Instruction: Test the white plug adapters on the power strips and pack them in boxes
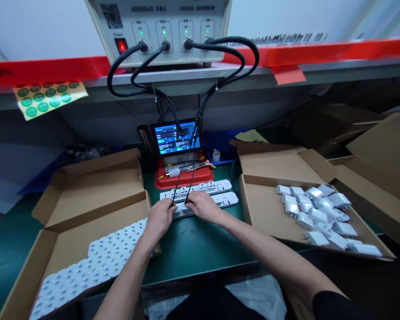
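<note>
My left hand [160, 218] is closed, its fingertips pinched around the lower end of a thin black cable [178, 178]. A second black cable [192, 171] runs down into the closed fingers of my right hand [202, 205]. Both hands are over the nearer white power strip [227, 200], and my fingers cover much of its left part. Whatever the cable ends plug into is hidden behind the fingers. Just behind lies another white power strip [224, 185] with round-faced sockets.
Left is a cardboard box [71, 226] with rows of white chargers [100, 253]; right, a box [258, 200] of loose white chargers [316, 213]. Behind the strips are a red tray [160, 178] and lit screen [168, 138]. The cabled tester [166, 26] stands on the shelf above.
</note>
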Motion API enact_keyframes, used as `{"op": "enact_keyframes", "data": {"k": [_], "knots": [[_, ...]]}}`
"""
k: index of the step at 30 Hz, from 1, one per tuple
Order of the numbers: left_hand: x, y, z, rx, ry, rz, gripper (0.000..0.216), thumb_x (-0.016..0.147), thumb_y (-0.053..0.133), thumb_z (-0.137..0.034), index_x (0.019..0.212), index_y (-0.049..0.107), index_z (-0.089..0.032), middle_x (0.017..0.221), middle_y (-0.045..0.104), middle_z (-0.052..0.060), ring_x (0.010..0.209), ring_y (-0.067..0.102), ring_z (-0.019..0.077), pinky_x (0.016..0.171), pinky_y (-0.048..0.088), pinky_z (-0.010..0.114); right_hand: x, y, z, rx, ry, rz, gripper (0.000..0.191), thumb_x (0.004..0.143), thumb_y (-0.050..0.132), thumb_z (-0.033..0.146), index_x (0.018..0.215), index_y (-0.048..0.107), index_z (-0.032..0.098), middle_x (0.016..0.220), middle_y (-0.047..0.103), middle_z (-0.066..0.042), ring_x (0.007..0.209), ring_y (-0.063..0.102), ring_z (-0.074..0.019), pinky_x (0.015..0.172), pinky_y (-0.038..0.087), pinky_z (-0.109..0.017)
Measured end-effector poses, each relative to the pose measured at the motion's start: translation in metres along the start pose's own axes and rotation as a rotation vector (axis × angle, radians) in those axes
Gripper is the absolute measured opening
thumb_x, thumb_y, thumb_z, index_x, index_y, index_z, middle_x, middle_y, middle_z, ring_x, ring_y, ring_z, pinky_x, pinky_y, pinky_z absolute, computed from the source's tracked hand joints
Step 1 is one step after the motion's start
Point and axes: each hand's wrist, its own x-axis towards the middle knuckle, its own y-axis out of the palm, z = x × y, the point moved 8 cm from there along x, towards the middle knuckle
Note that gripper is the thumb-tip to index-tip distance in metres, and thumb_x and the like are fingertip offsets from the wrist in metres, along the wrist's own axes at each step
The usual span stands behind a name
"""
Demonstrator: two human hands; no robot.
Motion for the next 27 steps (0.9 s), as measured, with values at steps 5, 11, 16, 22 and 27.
{"op": "enact_keyframes", "data": {"k": [5, 11, 16, 22, 27], "knots": [[-0.005, -0.014, -0.005, 0.05, 0.041, -0.094, 0.02, 0.101, 0.057, -0.037, 0.09, 0.063, -0.022, 0.09, 0.068, 0.005, 0.083, 0.063, 0.0219, 0.077, 0.046, 0.032, -0.015, -0.04, -0.023, -0.099, -0.048, 0.02, 0.026, 0.096, 0.074, 0.035, 0.116, 0.071, 0.019, 0.111, 0.074, -0.01, 0.108, 0.065, -0.0255, 0.095, 0.045, -0.034], [-0.006, 0.001, -0.081, 0.239, 0.318, -0.315, 0.026, 0.104, 0.055, -0.034, 0.123, 0.062, -0.018, 0.108, 0.069, 0.012, 0.103, 0.065, 0.0277, 0.094, 0.049, 0.038, -0.052, -0.065, -0.075, -0.382, 0.098, 0.19, 0.029, 0.086, 0.082, 0.029, 0.111, 0.072, 0.018, 0.108, 0.076, -0.012, 0.103, 0.07, -0.0291, 0.09, 0.05, -0.034], [0.036, 0.093, -0.115, 0.445, 0.351, 0.049, 0.037, 0.1, 0.045, -0.009, 0.135, 0.057, -0.015, 0.12, 0.069, 0.015, 0.108, 0.067, 0.0292, 0.094, 0.05, 0.039, -0.057, -0.069, -0.085, -0.342, 0.11, 0.144, 0.015, 0.092, 0.073, 0.028, 0.104, 0.072, 0.019, 0.104, 0.077, -0.01, 0.099, 0.072, -0.0276, 0.082, 0.052, -0.032], [0.053, 0.094, -0.126, 0.309, 0.234, 0.188, 0.031, 0.1, 0.046, -0.01, 0.124, 0.064, -0.015, 0.108, 0.07, 0.013, 0.102, 0.068, 0.0279, 0.089, 0.051, 0.038, -0.08, -0.142, -0.065, 0.0, 0.074, -0.17, 0.026, 0.098, 0.07, 0.032, 0.121, 0.071, 0.019, 0.118, 0.076, -0.01, 0.11, 0.07, -0.0247, 0.096, 0.051, -0.033], [0.026, 0.033, -0.139, -0.392, 0.137, -0.111, 0.036, 0.107, 0.046, -0.031, 0.138, 0.064, -0.024, 0.12, 0.069, 0.01, 0.106, 0.066, 0.0224, 0.094, 0.053, 0.036, -0.096, -0.144, -0.036, 0.44, 0.047, -0.166, 0.031, 0.1, 0.066, 0.035, 0.128, 0.069, 0.023, 0.117, 0.075, -0.006, 0.095, 0.071, -0.0198, 0.085, 0.056, -0.031]]}}
